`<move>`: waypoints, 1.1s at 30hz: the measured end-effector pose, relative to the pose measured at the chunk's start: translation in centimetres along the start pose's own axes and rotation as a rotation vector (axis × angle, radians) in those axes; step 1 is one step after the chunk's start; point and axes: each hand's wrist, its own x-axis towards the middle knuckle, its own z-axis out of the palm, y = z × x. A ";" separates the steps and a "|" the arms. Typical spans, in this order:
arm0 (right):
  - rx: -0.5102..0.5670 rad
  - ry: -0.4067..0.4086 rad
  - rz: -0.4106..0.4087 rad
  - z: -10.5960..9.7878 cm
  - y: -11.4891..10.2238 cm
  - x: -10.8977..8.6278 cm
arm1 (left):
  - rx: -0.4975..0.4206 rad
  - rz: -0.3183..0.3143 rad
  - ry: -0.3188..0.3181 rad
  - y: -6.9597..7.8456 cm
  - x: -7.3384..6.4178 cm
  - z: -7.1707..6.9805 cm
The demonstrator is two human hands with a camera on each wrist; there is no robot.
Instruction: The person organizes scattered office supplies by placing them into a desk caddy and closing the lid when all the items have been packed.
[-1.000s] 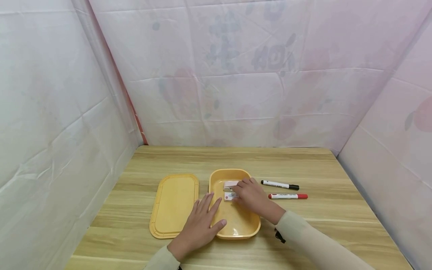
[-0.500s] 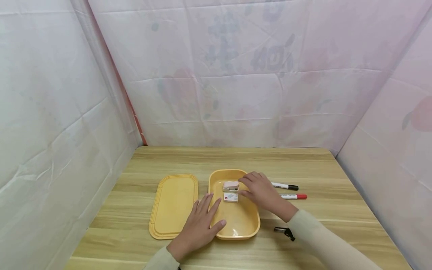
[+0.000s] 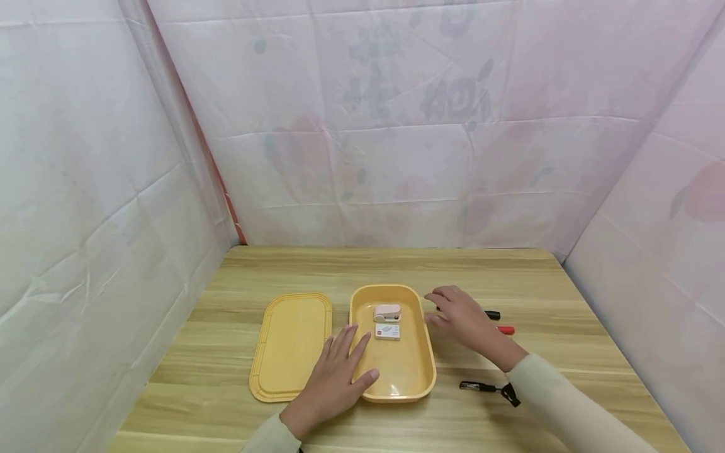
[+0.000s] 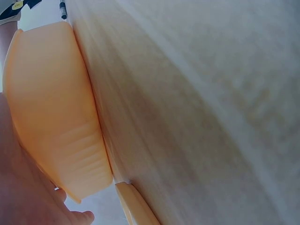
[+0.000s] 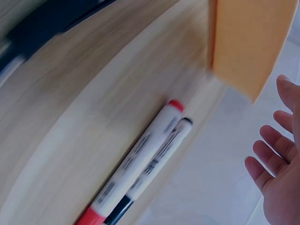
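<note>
Right hand (image 3: pixel 466 319) now out of the yellow rectangular plastic box (image 3: pixel 404 368), right of it, over the white black-capped marker (image 3: pixel 493 314) and white red-capped marker (image 3: pixel 506 329), mostly covering both. Small white rectangular eraser (image 3: pixel 387 332) and pale-pink stapler (image 3: pixel 387 312) now uncovered. Slim black pen (image 3: pixel 478 386) clear of the sleeve.

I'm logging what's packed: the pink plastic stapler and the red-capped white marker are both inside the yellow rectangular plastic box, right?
No: the red-capped white marker lies outside the yellow plastic box, on the wooden table, as the right wrist view shows; the pink plastic stapler is inside.
</note>
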 end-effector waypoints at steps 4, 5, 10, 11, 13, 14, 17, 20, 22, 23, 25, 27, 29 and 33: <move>0.003 -0.025 0.050 -0.1 1.1 -0.8 | 0.008 -0.001 0.004 0.0 0.0 0.1; 0.002 -0.019 0.053 -0.1 1.4 -1.0 | 0.010 -0.002 0.003 0.0 0.0 0.1; -0.005 0.041 0.032 0.1 3.1 -2.0 | 0.011 -0.004 0.001 -0.1 0.0 0.2; -0.010 0.047 0.029 0.2 3.4 -2.3 | 0.009 -0.003 0.001 -0.1 0.0 0.2; -0.012 0.051 0.030 0.2 4.1 -2.7 | 0.011 -0.001 0.003 0.0 0.0 0.2; -0.015 0.048 0.035 0.1 4.5 -2.9 | 0.008 0.001 0.005 0.0 0.0 0.2; -0.018 0.012 0.066 -0.1 5.5 -3.5 | 0.010 0.003 0.007 -0.1 0.0 0.2; -0.020 -0.036 0.111 -0.3 6.5 -4.2 | 0.016 0.003 0.006 -0.1 0.0 0.2; -0.029 -0.060 0.143 -0.3 7.1 -4.6 | 0.019 0.002 0.004 -0.1 0.0 0.3; -0.038 -0.068 0.153 -0.3 7.4 -4.8 | 0.017 0.001 0.003 -0.1 0.0 0.3; -0.062 -0.078 0.166 -0.2 8.0 -5.1 | 0.019 0.000 0.001 -0.2 0.0 0.3; -0.080 -0.078 0.170 -0.1 8.4 -5.5 | 0.020 0.000 0.002 -0.2 0.0 0.3; -0.095 -0.074 0.165 0.1 8.9 -5.8 | 0.021 0.000 0.002 -0.2 0.0 0.3; -0.113 -0.060 0.158 0.3 10.0 -6.4 | 0.021 0.003 0.007 -0.1 0.0 0.3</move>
